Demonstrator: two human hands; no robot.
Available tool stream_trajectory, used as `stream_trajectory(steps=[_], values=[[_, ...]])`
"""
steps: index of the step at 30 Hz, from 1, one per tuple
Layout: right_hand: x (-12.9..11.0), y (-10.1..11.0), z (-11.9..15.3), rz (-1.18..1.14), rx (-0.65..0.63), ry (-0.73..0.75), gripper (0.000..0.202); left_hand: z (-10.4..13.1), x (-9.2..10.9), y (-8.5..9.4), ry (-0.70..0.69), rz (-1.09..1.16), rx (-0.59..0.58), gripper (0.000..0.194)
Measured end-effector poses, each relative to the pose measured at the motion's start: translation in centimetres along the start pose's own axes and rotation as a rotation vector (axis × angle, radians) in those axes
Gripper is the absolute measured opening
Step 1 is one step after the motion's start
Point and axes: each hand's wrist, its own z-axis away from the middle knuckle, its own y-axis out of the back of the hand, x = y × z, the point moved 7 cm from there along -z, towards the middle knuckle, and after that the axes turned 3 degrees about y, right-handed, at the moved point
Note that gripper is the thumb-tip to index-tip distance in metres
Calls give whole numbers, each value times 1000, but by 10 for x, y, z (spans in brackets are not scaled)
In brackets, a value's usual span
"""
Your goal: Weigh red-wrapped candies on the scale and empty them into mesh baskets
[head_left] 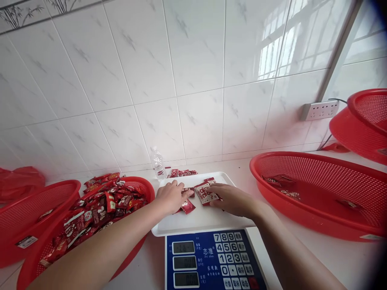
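Observation:
A white weighing tray (167,226) rests on top of a blue-fronted digital scale (208,268), with small sealed snack packets on it. On the tray's left half, my left hand (171,196) is closed over a few dark red packets (188,206), its thumb lying across one. My right hand (234,198) grips a red-and-white patterned packet (204,194) from the right, fingers over it and thumb at its lower edge. Other packets show partly under that hand. Both palms face down, so the undersides of the fingers are hidden.
To the left stands a red basket heaped with packets (99,209), beside another red basket (18,229). A wide red basket (317,229) with a few packets is at right. Behind the tray are a plastic bottle (157,163) and more packets (181,172). A power strip (320,110) hangs on the wall.

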Motion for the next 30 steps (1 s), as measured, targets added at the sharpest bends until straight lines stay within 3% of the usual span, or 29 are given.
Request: stream_trajectory(steps=[3,5,7,9,12,18,25,30], values=[[1,0,0,-1,-4,-12,46,-3,-5,-3,-132,137,-112,64],[2,0,0,1,-6,-16,47,-1,-6,-11,-244,209,-236,78],[2,-1,-1,3,-7,-10,47,1,-7,-16,-273,215,-284,91],[2,-2,-1,-2,0,11,47,2,-8,-16,-244,182,-212,87],[3,-3,-2,-12,11,24,46,2,-4,-13,-200,164,-80,65],[1,-1,0,-4,-12,-19,49,-3,-4,-14,-175,348,1,28],[2,-1,0,-6,-21,-38,49,-9,-15,0,-98,558,87,31],[2,1,1,-12,-9,-44,47,-12,-12,3,-107,411,127,28]])
